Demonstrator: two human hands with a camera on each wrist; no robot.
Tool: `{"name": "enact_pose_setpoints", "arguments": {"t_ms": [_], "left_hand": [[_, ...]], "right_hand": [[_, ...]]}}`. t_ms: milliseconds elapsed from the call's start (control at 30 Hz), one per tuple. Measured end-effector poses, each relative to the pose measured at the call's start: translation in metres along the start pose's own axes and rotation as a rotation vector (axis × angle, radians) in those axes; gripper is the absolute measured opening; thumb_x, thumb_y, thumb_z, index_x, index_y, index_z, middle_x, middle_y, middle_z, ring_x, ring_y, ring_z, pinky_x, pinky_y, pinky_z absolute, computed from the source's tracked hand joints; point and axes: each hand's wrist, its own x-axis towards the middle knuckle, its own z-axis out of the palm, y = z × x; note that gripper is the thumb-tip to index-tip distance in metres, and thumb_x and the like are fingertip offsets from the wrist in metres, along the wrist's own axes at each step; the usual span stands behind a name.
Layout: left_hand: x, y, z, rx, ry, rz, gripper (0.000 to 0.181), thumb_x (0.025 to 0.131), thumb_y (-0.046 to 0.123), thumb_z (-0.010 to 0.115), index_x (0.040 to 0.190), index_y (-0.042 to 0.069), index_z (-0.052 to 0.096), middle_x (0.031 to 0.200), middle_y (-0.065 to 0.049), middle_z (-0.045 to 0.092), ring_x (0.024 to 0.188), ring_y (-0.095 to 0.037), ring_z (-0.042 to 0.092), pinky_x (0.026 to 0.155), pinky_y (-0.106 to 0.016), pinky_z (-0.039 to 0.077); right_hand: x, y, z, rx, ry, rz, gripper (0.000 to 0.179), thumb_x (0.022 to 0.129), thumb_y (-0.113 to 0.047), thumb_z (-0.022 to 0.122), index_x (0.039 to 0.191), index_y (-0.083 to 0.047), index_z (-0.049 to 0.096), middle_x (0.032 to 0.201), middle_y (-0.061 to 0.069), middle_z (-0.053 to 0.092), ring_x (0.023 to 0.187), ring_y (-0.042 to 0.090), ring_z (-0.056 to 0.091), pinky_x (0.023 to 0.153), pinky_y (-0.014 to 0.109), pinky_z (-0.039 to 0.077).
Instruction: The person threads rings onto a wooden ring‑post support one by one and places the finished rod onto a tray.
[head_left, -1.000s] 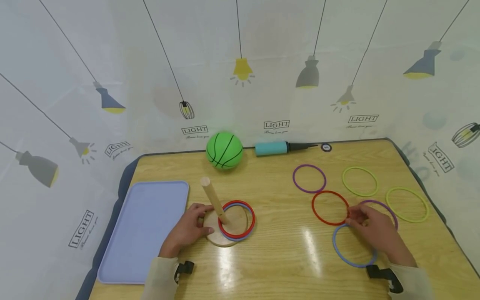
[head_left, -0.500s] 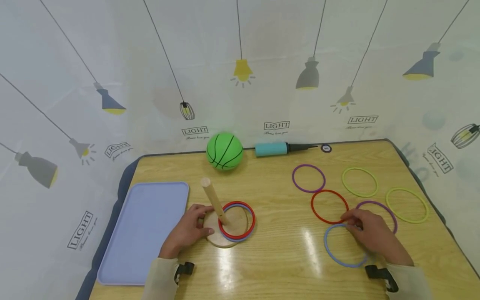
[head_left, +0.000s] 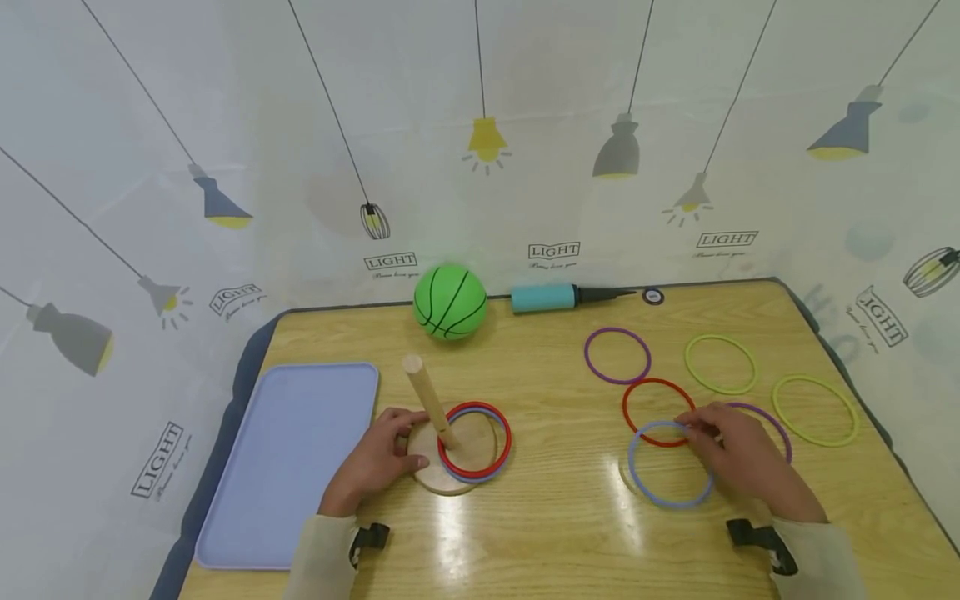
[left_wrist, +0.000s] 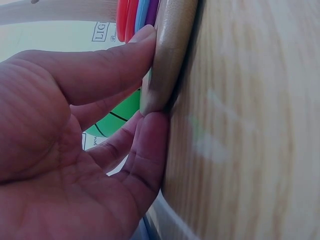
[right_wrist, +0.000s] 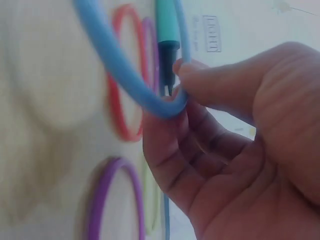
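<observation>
My left hand (head_left: pixel 378 454) grips the edge of a round wooden base (head_left: pixel 442 482), thumb on top and fingers at its rim. From this base rises a wooden peg (head_left: pixel 427 396), leaning left in the head view. Around the peg lie stacked rings: a red ring (head_left: pixel 510 437) shows on top, and the left wrist view also reveals a blue ring (left_wrist: pixel 142 15) and a purple ring (left_wrist: pixel 152 12). At the right, my right hand (head_left: pixel 742 458) pinches a light blue ring (head_left: pixel 671 505) between thumb and fingers. It is raised off the table, its shadow falling beside it.
Beyond the held ring lie a red ring (head_left: pixel 625 408), two purple rings, one far (head_left: pixel 649 358) and one near (head_left: pixel 783 433), and two yellow-green rings (head_left: pixel 720 337). A green ball (head_left: pixel 450 302) and a hand pump (head_left: pixel 543 297) sit along the back edge. A lavender tray (head_left: pixel 288 467) lies left.
My right hand has lifted the light blue ring and shifted it leftward, so it now overlaps the loose red ring in view. The left hand stays on the base.
</observation>
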Motion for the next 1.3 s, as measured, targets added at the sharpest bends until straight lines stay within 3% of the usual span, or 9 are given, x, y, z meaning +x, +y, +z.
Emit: {"name": "enact_pose_setpoints", "arguments": {"t_ms": [167, 333, 667, 933, 1300], "left_hand": [[-0.001, 0.000, 0.001, -0.014, 0.000, -0.003, 0.064, 0.089, 0.009, 0.086, 0.148, 0.016, 0.062, 0.137, -0.013, 0.055, 0.118, -0.029, 0.064, 0.085, -0.028, 0.055], [-0.002, -0.001, 0.002, -0.016, -0.002, -0.008, 0.064, 0.089, 0.009, 0.085, 0.148, 0.015, 0.062, 0.137, -0.014, 0.055, 0.118, -0.030, 0.064, 0.085, -0.029, 0.055], [-0.001, 0.000, 0.002, 0.000, 0.001, -0.008, 0.064, 0.089, 0.009, 0.085, 0.148, 0.017, 0.062, 0.138, -0.012, 0.055, 0.119, -0.027, 0.064, 0.086, -0.030, 0.054], [-0.001, 0.002, 0.001, 0.005, 0.007, 0.004, 0.064, 0.089, 0.010, 0.086, 0.148, 0.016, 0.062, 0.136, -0.013, 0.056, 0.117, -0.028, 0.063, 0.087, -0.030, 0.053], [-0.003, 0.005, 0.000, -0.016, 0.004, -0.022, 0.064, 0.089, 0.010, 0.086, 0.148, 0.017, 0.062, 0.139, -0.012, 0.055, 0.119, -0.028, 0.064, 0.087, -0.030, 0.053]], "right_hand": [[0.012, -0.015, -0.007, 0.076, 0.003, 0.057, 0.023, 0.096, 0.005, 0.072, 0.116, -0.005, 0.074, 0.089, 0.004, 0.072, 0.074, 0.002, 0.067, 0.060, 0.023, 0.054], [0.024, -0.030, -0.011, 0.148, -0.011, 0.124, 0.021, 0.102, -0.005, 0.068, 0.123, -0.006, 0.071, 0.090, 0.000, 0.071, 0.073, 0.003, 0.070, 0.061, 0.025, 0.058], [0.047, -0.068, -0.023, 0.408, 0.008, 0.236, 0.022, 0.107, -0.015, 0.064, 0.128, -0.010, 0.069, 0.103, 0.007, 0.069, 0.081, 0.012, 0.077, 0.065, 0.036, 0.064], [0.064, -0.104, -0.031, 0.569, 0.085, 0.182, 0.025, 0.106, -0.006, 0.063, 0.130, 0.000, 0.067, 0.102, -0.003, 0.068, 0.079, 0.015, 0.077, 0.067, 0.036, 0.064], [0.095, -0.160, -0.030, 0.903, 0.172, 0.033, 0.027, 0.103, 0.006, 0.061, 0.129, 0.005, 0.067, 0.105, 0.004, 0.070, 0.077, 0.013, 0.076, 0.064, 0.032, 0.064]]}}
